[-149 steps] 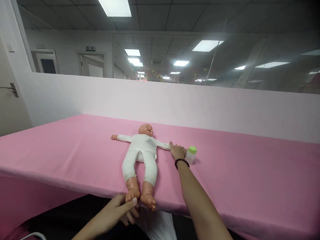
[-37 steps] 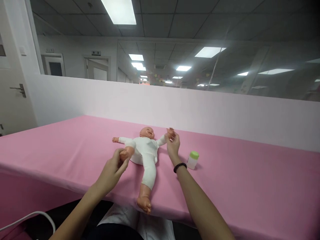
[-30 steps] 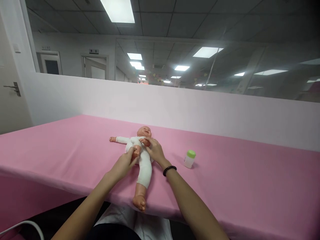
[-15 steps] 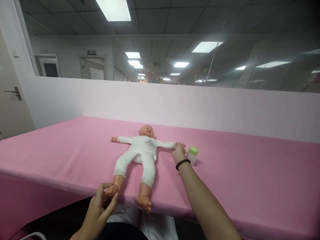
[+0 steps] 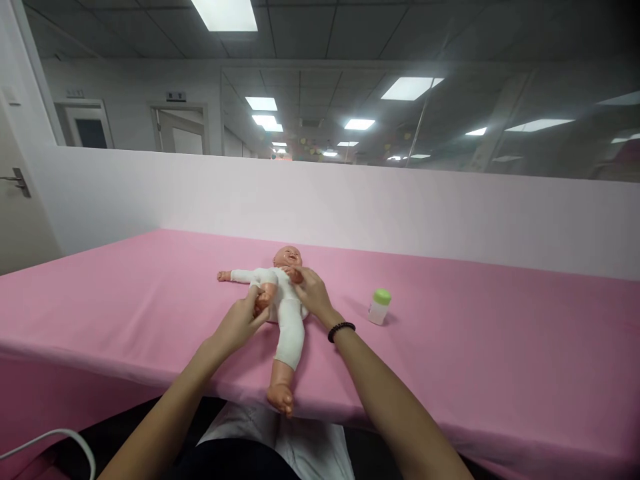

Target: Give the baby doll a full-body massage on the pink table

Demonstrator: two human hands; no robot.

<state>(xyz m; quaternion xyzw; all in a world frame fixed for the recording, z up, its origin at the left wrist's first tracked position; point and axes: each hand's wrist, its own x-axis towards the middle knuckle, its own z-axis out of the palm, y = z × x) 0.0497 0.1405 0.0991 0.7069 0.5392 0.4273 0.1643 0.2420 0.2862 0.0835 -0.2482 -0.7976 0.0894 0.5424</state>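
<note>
1. Pink cloth carries our doll, lying on its back between our two forearms.
2. Our left hand grasps its raised foot, fingers curled around.
3. Our right hand grasps its small hand over the chest.
4. One jar stands apart, at right.

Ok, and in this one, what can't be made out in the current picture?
All in the head view:
Doll: its raised foot is partly covered by the left hand; the sleeve of its folded arm is mostly hidden behind the right hand.
Bottle: any marking on its side is too small to read.
Cable: cut off by the picture's left edge.
Wall sign: too small to read.
</note>
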